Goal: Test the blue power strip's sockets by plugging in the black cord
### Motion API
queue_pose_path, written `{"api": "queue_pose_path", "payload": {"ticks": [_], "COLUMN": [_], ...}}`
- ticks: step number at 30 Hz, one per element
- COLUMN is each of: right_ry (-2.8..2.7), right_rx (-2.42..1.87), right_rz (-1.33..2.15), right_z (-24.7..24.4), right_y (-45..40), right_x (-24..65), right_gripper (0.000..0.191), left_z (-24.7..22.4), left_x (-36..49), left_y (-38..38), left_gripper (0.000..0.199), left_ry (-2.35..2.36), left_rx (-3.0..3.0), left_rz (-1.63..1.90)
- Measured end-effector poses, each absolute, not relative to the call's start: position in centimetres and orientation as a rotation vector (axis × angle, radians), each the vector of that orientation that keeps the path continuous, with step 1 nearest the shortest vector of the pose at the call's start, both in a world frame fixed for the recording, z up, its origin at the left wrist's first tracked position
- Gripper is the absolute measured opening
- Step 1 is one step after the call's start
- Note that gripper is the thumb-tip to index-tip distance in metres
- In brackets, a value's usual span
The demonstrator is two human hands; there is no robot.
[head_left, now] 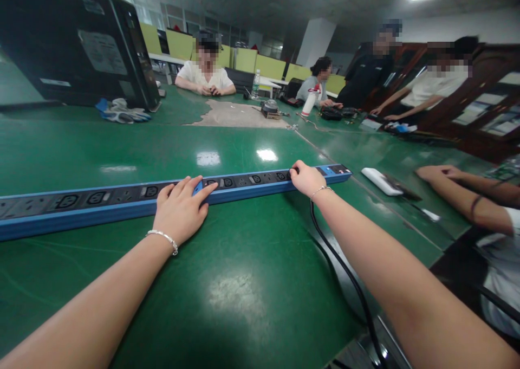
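A long blue power strip point(247, 189) with a black socket face lies across the green table, running from the left edge to right of centre. My left hand point(181, 207) rests on its middle, fingers spread over the sockets and the near side. Toward the strip's right end, my right hand point(307, 179) is closed around a black plug point(294, 171) at the socket face. Most of the plug is hidden by the fingers, so how deep it sits cannot be seen. A black power cord point(349, 274) hangs from under this hand, over the table's near edge.
A large black case point(101, 44) stands at the back left, with work gloves point(122, 111) beside it. Farther back are a brown sheet point(239, 114), a metal part point(270, 108) and a bottle point(255, 84). A white object point(381, 181) and another person's arms point(467, 187) are at right.
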State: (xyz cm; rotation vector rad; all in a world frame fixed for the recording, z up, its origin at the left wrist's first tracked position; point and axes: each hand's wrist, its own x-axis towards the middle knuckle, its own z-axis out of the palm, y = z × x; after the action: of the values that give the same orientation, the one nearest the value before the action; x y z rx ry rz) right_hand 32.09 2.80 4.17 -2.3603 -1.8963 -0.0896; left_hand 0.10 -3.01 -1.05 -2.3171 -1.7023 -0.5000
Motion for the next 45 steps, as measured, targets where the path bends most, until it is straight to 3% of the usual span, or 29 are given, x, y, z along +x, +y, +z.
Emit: {"api": "queue_pose_path", "payload": {"ticks": [7,12,15,22,29,37,45], "right_ry": [-1.759,-1.592,-1.447,-1.470,-1.793,-2.080,-2.209], "right_rx": [-2.285,-2.129,-2.244,-2.345,-2.111,-1.920,-1.939], "right_rz": [-0.046,-0.209,-0.206,-0.060,0.266,0.242,0.128], "right_z": [3.9,7.0,9.1,8.9,7.3,6.7,6.0], "right_y": [2.3,2.0,1.8,1.3,1.8,2.5,3.0], "right_x": [31.7,34.5,37.8,41.4,34.6,24.7,20.9], "right_gripper": [0.034,0.040,0.047,0.034,0.027,0.024,0.024], "left_z": [-1.1,-1.1,-1.1,-1.1,-0.9,-1.0,-1.0], "left_x": [0.1,0.0,0.1,0.1,0.1,0.1,0.2], "left_y": [-3.1,-3.0,-2.9,-2.9,-3.1,-3.1,-3.1], "left_gripper": [0.045,0.045,0.046,0.045,0.045,0.045,0.044], "left_ry": [-1.699,-1.694,-1.705,-1.687,-1.703,-1.705,-1.722], "left_rx": [-2.297,-2.313,-2.317,-2.287,-2.302,-2.296,-2.305], "left_rz": [-0.493,-0.502,-0.520,-0.480,-0.482,-0.492,-0.518]}}
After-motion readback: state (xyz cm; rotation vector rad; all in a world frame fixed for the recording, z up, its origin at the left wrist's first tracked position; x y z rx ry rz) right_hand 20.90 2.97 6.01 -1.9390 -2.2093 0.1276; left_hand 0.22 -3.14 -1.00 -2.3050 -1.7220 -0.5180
